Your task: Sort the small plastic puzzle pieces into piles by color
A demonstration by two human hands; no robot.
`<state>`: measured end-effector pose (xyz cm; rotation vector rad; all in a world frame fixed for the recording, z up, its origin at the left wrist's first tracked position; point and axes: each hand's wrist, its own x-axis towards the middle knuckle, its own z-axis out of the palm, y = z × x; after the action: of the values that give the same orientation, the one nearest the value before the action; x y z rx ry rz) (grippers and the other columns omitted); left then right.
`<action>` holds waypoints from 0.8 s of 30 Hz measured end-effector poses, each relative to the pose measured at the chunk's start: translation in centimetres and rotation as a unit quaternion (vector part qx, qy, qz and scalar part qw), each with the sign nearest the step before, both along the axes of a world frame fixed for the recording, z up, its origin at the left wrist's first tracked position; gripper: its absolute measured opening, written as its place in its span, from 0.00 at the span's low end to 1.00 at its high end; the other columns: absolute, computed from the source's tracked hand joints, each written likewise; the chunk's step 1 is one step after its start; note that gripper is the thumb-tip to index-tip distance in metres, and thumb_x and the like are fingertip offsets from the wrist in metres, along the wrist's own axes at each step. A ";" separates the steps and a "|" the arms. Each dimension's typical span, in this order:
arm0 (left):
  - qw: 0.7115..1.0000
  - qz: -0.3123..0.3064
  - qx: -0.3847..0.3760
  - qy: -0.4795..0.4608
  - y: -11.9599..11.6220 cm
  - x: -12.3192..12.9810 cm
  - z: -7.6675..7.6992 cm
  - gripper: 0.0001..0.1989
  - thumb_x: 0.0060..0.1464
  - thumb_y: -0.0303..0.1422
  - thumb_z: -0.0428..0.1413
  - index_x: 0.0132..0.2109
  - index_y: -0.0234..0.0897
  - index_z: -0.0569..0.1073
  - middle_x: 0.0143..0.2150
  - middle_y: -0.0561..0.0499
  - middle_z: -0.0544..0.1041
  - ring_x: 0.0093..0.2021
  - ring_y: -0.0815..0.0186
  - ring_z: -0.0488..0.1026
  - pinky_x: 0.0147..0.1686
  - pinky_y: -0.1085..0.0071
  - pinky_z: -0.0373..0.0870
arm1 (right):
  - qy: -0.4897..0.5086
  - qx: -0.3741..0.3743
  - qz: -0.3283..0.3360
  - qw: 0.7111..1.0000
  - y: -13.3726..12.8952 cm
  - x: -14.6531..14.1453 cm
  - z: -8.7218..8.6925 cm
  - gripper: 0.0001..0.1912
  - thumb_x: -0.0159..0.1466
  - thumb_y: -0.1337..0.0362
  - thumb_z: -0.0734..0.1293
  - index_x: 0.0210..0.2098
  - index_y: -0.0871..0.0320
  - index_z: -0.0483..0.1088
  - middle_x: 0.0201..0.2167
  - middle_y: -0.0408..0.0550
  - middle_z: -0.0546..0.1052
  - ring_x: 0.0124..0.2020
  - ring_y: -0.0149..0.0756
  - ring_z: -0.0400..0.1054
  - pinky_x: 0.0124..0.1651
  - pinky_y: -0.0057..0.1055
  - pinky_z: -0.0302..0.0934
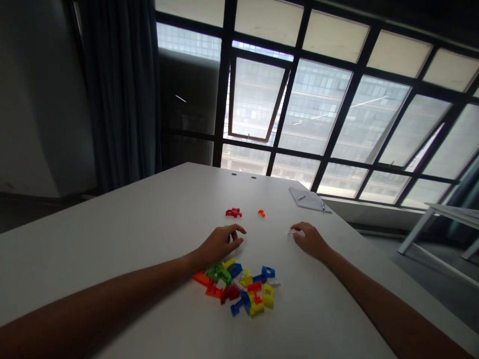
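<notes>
L hand (221, 241): thumb/index apart, green pc. (227, 226) part-hidden behind. Pile (246, 281) lay btwn. forearms, twd. table's (149, 219) near edge. Clear pc. (291, 232) lay immed. left of R hand (310, 241), the nearer; finger closure, long axis indeterminable.

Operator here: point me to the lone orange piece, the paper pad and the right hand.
orange piece (261, 213): head view, its middle
paper pad (310, 200): head view, its top sheet
right hand (311, 241): head view, its back
</notes>
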<state>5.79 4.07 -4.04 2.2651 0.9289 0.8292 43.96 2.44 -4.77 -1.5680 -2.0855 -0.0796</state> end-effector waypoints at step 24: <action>0.999 0.010 -0.036 0.002 0.5 0.0 0.2 0.15 0.57 0.41 0.55 0.44 0.37 0.81 0.33 0.51 0.77 0.31 0.65 0.69 0.31 0.71 0.63 | 0.044 -0.125 0.087 0.987 -2.0 -2.2 5.3 0.14 0.61 0.53 0.71 0.43 0.53 0.79 0.47 0.51 0.79 0.50 0.47 0.71 0.53 0.45 0.63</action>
<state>5.81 4.60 -3.85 2.2006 0.9687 0.7859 41.78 0.46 0.48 -1.4881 -2.2187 0.3196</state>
